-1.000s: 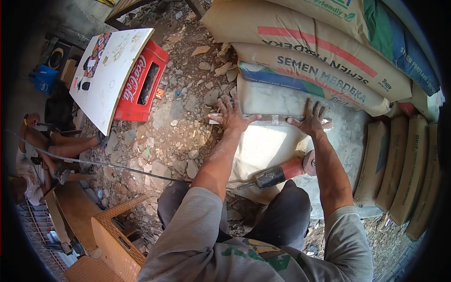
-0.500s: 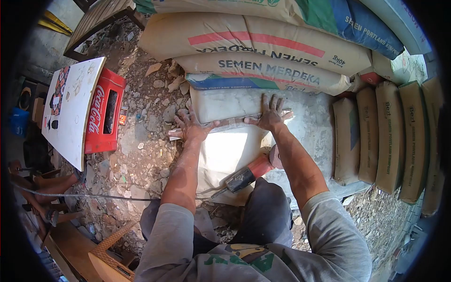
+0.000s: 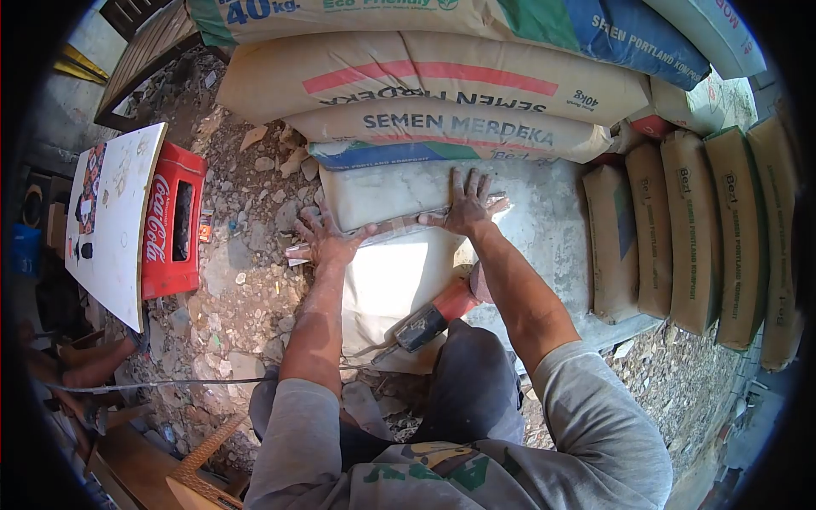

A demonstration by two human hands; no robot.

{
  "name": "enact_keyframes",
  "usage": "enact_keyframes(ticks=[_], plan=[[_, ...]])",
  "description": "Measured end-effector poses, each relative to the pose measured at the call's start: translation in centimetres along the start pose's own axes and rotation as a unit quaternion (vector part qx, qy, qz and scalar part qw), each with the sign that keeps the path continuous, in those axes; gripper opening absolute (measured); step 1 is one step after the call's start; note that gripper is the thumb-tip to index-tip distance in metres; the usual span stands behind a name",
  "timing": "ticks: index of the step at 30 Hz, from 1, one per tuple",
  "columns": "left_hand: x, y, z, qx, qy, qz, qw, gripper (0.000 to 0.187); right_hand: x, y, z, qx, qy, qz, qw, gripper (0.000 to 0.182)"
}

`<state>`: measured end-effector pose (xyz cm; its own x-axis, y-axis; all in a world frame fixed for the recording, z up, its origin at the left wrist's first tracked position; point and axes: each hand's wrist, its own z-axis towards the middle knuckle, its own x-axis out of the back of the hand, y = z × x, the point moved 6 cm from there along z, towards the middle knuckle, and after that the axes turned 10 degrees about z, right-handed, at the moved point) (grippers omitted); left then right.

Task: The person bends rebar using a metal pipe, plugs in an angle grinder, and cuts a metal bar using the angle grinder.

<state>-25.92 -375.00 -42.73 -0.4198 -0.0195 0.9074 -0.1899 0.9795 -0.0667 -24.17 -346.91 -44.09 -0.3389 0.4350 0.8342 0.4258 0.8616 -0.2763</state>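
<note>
Under both palms, a narrow brown strip (image 3: 395, 227) lies across a pale sheet (image 3: 391, 280), its left end jutting past the left hand (image 3: 330, 240) over the rubble (image 3: 234, 280), its other end just beyond the right hand (image 3: 466, 211). Both hands are splayed, fingers apart, laid on the strip rather than closed round it. Heavy pressure from the left hand, near the sheet's edge, could tip or snap the overhang. Nearer the body than the right hand rests a power tool (image 3: 435, 316), its disc (image 3: 481, 283) just beside the right forearm; a careless pull back could scrape skin on it.
</note>
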Motion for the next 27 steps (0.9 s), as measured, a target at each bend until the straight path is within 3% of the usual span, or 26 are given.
enact_keyframes(ticks=[16,22,27], plan=[[-0.1,-0.1,0.1,-0.001,-0.03,-0.002,1.0,0.131,-1.8,0.8,1.7,0.022,0.019,0.001,1.0,0.138],[0.5,0.3,-0.3,0.012,-0.031,0.002,0.999,0.126,-1.5,0.4,1.6,0.01,0.012,-0.011,1.0,0.134],[0.9,1.2,-0.7,-0.044,0.032,0.008,0.998,0.114,-0.2,-1.1,0.3,0.03,0.04,-0.034,0.998,0.12]])
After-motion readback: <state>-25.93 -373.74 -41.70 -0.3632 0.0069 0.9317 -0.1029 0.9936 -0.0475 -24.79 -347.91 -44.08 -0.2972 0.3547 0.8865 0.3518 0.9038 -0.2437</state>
